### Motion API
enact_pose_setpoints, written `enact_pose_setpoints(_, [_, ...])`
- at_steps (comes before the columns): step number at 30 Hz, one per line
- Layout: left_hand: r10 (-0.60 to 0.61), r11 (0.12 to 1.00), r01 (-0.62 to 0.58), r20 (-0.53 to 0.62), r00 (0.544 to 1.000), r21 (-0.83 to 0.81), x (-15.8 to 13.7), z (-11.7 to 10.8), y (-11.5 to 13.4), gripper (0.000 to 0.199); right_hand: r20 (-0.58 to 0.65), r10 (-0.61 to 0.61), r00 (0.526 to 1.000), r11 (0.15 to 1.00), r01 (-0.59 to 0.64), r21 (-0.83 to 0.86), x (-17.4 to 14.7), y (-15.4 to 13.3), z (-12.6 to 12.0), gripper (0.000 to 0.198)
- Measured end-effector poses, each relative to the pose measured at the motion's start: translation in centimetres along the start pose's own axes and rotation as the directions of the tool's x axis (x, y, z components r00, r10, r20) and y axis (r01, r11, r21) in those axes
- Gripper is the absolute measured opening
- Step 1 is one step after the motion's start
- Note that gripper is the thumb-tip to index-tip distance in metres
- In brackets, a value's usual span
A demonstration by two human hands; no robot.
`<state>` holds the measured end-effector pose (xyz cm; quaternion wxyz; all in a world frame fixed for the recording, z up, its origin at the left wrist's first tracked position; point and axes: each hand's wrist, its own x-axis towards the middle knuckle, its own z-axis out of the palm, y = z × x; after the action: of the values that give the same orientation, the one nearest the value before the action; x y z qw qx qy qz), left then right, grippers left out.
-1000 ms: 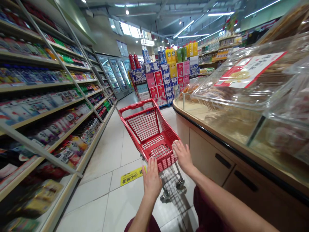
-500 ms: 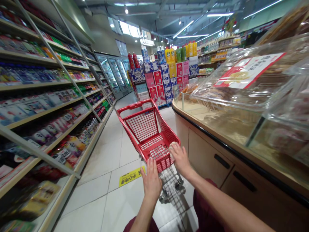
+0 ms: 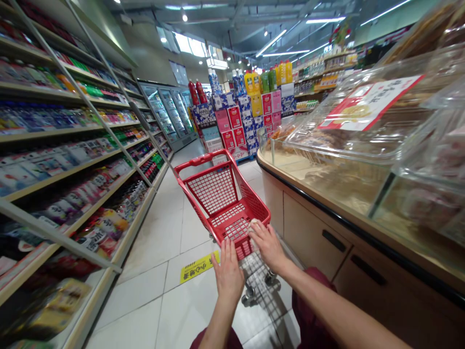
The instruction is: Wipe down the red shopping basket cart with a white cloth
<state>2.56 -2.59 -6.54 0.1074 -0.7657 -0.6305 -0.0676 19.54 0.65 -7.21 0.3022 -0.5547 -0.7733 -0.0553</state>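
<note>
A red plastic shopping cart (image 3: pixel 232 213) with a grid basket stands in front of me on small wheels. My left hand (image 3: pixel 228 271) lies on its near left corner, fingers stretched out and flat against the edge. On the near rim, right of that, my right hand (image 3: pixel 267 245) presses down a crumpled pale cloth (image 3: pixel 253 226), most of which is hidden under the fingers. The basket's inside shows only bare red grid. The cart's handle bar (image 3: pixel 199 159) is on the far side from me.
Shelves of drinks and packets (image 3: pixel 83 160) line the left. A wooden display counter (image 3: pixel 308 218) with clear food boxes (image 3: pixel 363 116) borders the right. Ahead stand stacked cartons (image 3: pixel 236 128) and glass-door fridges (image 3: pixel 169 114). A yellow floor sign (image 3: pixel 198 268) is stuck to the tiles.
My right hand has slid left along the cart's near rim with the cloth, closer to my left hand. My left hand stays at its corner. The view has shifted slightly.
</note>
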Motion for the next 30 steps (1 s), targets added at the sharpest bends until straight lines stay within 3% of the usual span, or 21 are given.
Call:
enact_pose_setpoints(4, [0.001, 1.0, -0.001, -0.001, 1.0, -0.005, -0.1, -0.1, 0.1, 0.07, -0.047, 0.238, 0.97, 0.97, -0.24, -0.042, 0.5, 0.5, -0.3, 0.047])
enact_pose_setpoints(5, [-0.006, 1.0, 0.006, -0.003, 1.0, -0.003, -0.1, 0.0, 0.2, 0.07, -0.031, 0.22, 0.975, 0.975, -0.221, -0.036, 0.6, 0.2, -0.3, 0.046])
enact_pose_setpoints(9, [-0.013, 1.0, 0.013, -0.01, 1.0, 0.009, -0.2, 0.2, 0.1, 0.071, 0.077, -0.066, 0.995, 0.997, 0.063, 0.044, 0.5, -1.0, -0.1, 0.044])
enact_pose_setpoints(10, [-0.007, 1.0, 0.007, -0.01, 1.0, 0.01, -0.3, 0.2, 0.1, 0.071, 0.083, -0.074, 0.994, 0.996, 0.07, 0.046, 0.5, -0.9, -0.3, 0.044])
enact_pose_setpoints(15, [-0.002, 1.0, 0.002, -0.028, 1.0, 0.01, -0.4, 0.7, -0.1, 0.071, 0.003, 0.25, 0.968, 0.968, -0.25, -0.031, 0.9, 1.1, -1.1, 0.046])
enact_pose_setpoints(16, [-0.006, 1.0, 0.006, -0.036, 0.999, 0.009, -0.4, 0.8, 0.0, 0.071, 0.011, 0.236, 0.972, 0.971, -0.236, -0.027, 0.8, 0.8, -1.0, 0.046])
enact_pose_setpoints(21, [0.001, 1.0, 0.0, -0.065, 0.998, 0.02, -0.4, 1.2, 0.1, 0.071, 0.112, -0.066, 0.991, 0.996, 0.059, 0.068, 0.2, -1.9, 0.0, 0.045])
enact_pose_setpoints(23, [0.01, 1.0, -0.009, -0.057, 0.998, 0.018, -0.4, 1.2, 0.0, 0.071, 0.098, -0.012, 0.995, 0.998, 0.006, 0.065, 0.5, -1.5, -0.3, 0.047])
enact_pose_setpoints(26, [0.01, 1.0, -0.01, -0.039, 0.999, 0.003, -0.5, 1.2, 0.0, 0.072, 0.026, 0.206, 0.978, 0.978, -0.207, 0.029, 1.0, -0.2, -0.8, 0.048])
enact_pose_setpoints(28, [0.007, 1.0, -0.007, -0.04, 0.999, -0.003, -0.4, 1.3, 0.1, 0.071, 0.021, 0.214, 0.977, 0.976, -0.215, 0.034, 1.0, -0.8, -0.6, 0.048])
enact_pose_setpoints(30, [0.013, 1.0, -0.013, -0.051, 0.999, -0.004, -0.3, 1.3, 0.1, 0.07, 0.057, 0.109, 0.992, 0.992, -0.112, 0.057, 0.5, -2.9, 0.3, 0.049])
